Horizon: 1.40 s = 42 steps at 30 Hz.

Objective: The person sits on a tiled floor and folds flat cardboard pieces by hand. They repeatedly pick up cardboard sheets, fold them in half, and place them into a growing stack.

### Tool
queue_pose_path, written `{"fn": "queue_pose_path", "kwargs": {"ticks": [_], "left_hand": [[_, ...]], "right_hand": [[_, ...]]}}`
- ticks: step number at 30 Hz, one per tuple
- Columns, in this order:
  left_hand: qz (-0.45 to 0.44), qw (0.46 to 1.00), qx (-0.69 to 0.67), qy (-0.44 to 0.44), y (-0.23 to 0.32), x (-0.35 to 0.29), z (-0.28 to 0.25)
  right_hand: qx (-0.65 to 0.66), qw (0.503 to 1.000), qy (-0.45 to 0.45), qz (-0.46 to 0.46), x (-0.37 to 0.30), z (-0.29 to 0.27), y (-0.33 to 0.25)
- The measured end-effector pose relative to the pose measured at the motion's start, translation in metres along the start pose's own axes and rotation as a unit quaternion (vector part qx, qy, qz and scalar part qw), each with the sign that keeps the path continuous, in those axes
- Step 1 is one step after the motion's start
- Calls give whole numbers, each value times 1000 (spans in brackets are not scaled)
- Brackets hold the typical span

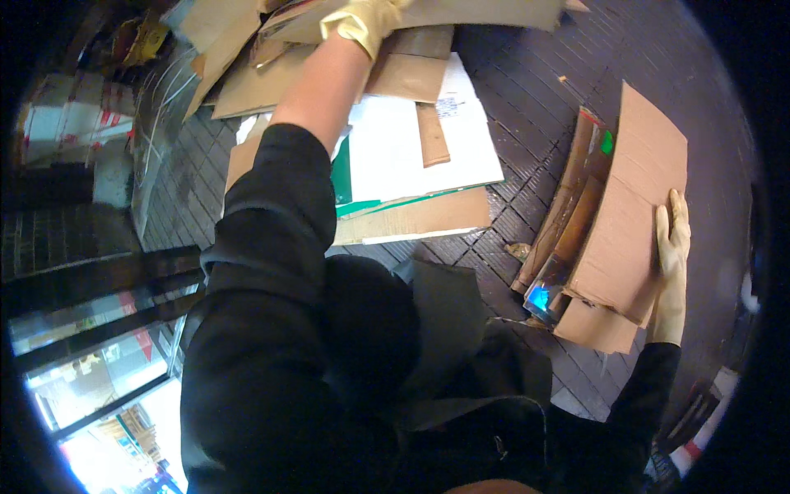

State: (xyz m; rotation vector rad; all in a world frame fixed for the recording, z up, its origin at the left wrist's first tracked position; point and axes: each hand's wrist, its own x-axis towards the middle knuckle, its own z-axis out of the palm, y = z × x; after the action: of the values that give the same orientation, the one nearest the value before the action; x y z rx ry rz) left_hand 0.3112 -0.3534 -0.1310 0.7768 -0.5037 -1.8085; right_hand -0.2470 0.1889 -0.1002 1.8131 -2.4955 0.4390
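Both of my hands wear pale yellow rubber gloves. My left hand (359, 23) reaches far forward to a flat cardboard sheet (485, 11) on the heap at the top edge; its fingers are cut off or blurred there. At the right, my right hand (675, 255) lies with stretched fingers against the outer side of a brown cardboard piece (629, 206). That piece leans, tilted, over a stack of flattened cardboard (568, 218) with a bright green spot and a blue patch. Whether my right thumb hooks around its edge is hidden.
A white board (387, 140) with green edges lies over more cardboard (428, 218) in the middle. Brown sheets (263, 82) pile up beyond it. Dark ridged floor tiles (527, 82) surround the piles. White and red packages (78, 119) stand at the far left, near a glass pane (115, 370).
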Motion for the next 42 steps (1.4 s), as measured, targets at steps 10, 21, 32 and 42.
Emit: {"fn": "queue_pose_path", "kwargs": {"ticks": [10,21,32,42], "left_hand": [[-54,998,-30,-25,-50,8,-20],[-192,976,63,85,-99,-319,-155],[83,954,265,117,-120,-437,-247],[9,924,-202,324,-105,-396,-222]], "right_hand": [[49,998,15,23,-67,-14,-6],[11,995,94,-10,8,-53,-78],[331,922,-191,-67,22,21,-304],[577,682,-425,146,-48,181,-330]]}}
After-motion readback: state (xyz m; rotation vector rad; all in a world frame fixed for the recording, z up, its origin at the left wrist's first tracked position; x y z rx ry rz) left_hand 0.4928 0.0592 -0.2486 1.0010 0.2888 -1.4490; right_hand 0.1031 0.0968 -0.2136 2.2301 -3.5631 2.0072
